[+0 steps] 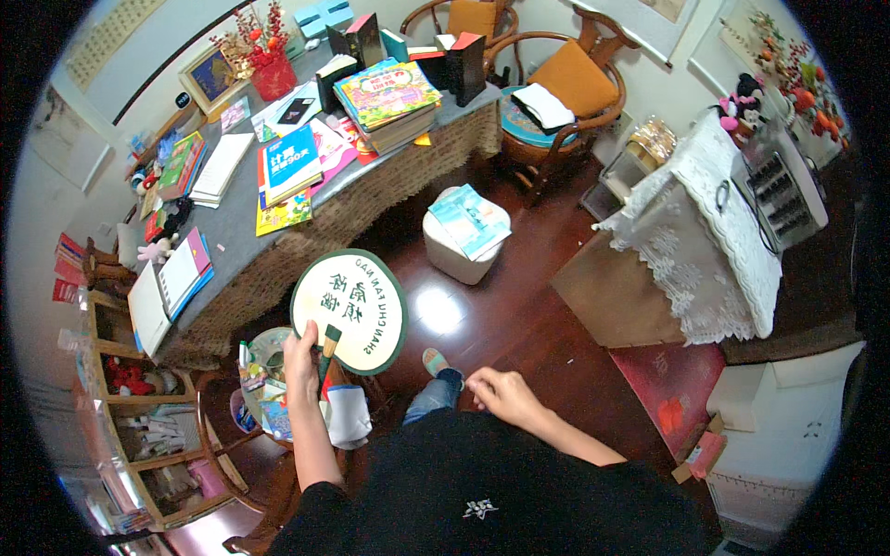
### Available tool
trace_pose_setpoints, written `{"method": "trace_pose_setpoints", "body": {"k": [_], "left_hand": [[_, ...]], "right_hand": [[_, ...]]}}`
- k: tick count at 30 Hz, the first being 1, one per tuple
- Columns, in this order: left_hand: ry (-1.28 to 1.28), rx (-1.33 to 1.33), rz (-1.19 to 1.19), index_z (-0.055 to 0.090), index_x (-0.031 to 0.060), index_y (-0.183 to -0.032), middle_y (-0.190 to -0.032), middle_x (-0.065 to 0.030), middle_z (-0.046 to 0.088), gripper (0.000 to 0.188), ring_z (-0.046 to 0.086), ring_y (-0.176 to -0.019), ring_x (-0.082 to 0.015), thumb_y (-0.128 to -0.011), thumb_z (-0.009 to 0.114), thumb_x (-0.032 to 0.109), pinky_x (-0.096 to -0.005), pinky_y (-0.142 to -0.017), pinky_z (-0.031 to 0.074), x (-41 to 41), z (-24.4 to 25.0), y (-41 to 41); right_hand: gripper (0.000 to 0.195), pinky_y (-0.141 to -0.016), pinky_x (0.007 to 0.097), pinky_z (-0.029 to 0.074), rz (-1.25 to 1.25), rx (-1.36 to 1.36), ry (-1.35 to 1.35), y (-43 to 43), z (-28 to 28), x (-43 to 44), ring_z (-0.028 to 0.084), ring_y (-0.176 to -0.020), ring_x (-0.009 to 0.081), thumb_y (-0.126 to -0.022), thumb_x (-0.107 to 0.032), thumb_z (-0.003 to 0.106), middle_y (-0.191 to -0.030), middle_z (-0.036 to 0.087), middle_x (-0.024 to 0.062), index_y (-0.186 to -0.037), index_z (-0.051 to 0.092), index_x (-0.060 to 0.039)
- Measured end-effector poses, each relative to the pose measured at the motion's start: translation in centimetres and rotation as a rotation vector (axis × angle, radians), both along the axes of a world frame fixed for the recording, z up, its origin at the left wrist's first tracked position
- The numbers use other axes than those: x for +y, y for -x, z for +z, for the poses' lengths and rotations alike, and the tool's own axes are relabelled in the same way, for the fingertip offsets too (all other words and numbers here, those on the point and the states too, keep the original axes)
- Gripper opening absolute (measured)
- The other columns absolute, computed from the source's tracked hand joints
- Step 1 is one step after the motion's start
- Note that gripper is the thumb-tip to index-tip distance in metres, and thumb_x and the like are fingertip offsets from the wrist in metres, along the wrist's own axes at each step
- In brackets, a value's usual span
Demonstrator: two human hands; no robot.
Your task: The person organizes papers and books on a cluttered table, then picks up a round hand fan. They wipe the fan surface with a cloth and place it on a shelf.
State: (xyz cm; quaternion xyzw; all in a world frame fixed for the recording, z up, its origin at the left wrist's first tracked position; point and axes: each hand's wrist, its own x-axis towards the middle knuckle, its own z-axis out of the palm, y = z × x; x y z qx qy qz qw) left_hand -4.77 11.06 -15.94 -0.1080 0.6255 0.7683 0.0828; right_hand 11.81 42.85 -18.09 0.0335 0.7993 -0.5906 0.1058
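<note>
My left hand [300, 368] grips a round hand fan [375, 313] by its wooden handle, and the fan's face is turned up to me. The fan is cream with a dark green rim and bears dark printed writing. My right hand [506, 395] hangs in front of my body over the floor, its fingers loosely curled; nothing shows in it. Beyond the fan stands a cream upholstered stool [459, 250] with a light blue booklet [470, 221] on top. Under my left hand is a round glass side table [268, 340] holding small items.
A long grey-topped desk [240, 177] carries stacked books [393, 104], notebooks and a red flower pot [272, 75]. Wooden armchairs [567, 76] stand behind it. At right are a lace-covered piece of furniture [702, 229] and a red mat [667, 389]. Wooden shelves [149, 410] line the left.
</note>
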Motion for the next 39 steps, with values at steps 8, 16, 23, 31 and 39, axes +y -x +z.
{"method": "trace_pose_setpoints", "body": {"k": [8, 16, 23, 31, 39], "left_hand": [[0.514, -0.020, 0.012, 0.060, -0.0072, -0.110, -0.099, -0.0115, 0.067, 0.041, 0.062, -0.087, -0.0155, -0.087, 0.066, 0.026, -0.0304, -0.077, 0.050, 0.0, 1.0, 8.8], [0.452, -0.008, 0.102, 0.062, -0.0077, -0.104, -0.095, -0.0132, 0.068, 0.039, 0.063, -0.087, -0.0157, -0.084, 0.069, 0.024, -0.0301, -0.078, 0.050, 2.1, -2.9, 7.6], [0.579, -0.030, 0.210, 0.061, -0.0078, -0.105, -0.096, -0.0140, 0.067, 0.044, 0.063, -0.086, -0.0168, -0.083, 0.068, 0.030, -0.0326, -0.079, 0.049, 5.2, -4.1, 7.0], [0.559, -0.093, 0.262, 0.061, -0.0048, -0.104, -0.093, -0.0144, 0.067, 0.042, 0.064, -0.087, -0.0205, -0.082, 0.069, 0.030, -0.0337, -0.078, 0.050, 9.6, -2.3, 9.3], [0.560, -0.113, 0.338, 0.058, -0.0047, -0.096, -0.088, -0.0186, 0.066, 0.041, 0.065, -0.083, -0.0258, -0.078, 0.070, 0.030, -0.0380, -0.077, 0.049, 10.0, 0.5, 8.1]], "right_hand": [[0.021, -0.058, 0.0280, 0.052, -0.061, -0.055, 0.034, 11.7, 1.8, 1.1, 0.065, -0.061, 0.0137, -0.094, -0.017, 0.053, -0.068, 0.065, 0.0087, -0.097, 0.063, 0.0007], [0.025, -0.055, 0.0298, 0.049, 0.327, -0.074, 0.023, 22.0, 2.4, 0.4, 0.062, -0.057, 0.0145, -0.097, -0.017, 0.049, -0.064, 0.062, 0.0085, -0.092, 0.062, 0.0033], [0.024, -0.057, 0.0265, 0.049, 0.498, -0.057, 0.043, 32.0, 3.6, 1.3, 0.058, -0.058, 0.0116, -0.096, -0.018, 0.050, -0.065, 0.062, 0.0061, -0.093, 0.062, 0.0026], [0.026, -0.054, 0.0277, 0.043, 0.599, 0.216, -0.222, 39.3, 2.6, 2.6, 0.059, -0.067, 0.0143, -0.095, -0.023, 0.051, -0.077, 0.065, 0.0093, -0.102, 0.061, 0.0006], [0.024, -0.061, 0.0279, 0.045, 0.586, 0.199, -0.170, 40.4, 1.2, 1.2, 0.056, -0.074, 0.0136, -0.094, -0.021, 0.054, -0.091, 0.065, 0.0095, -0.107, 0.060, -0.0007]]}}
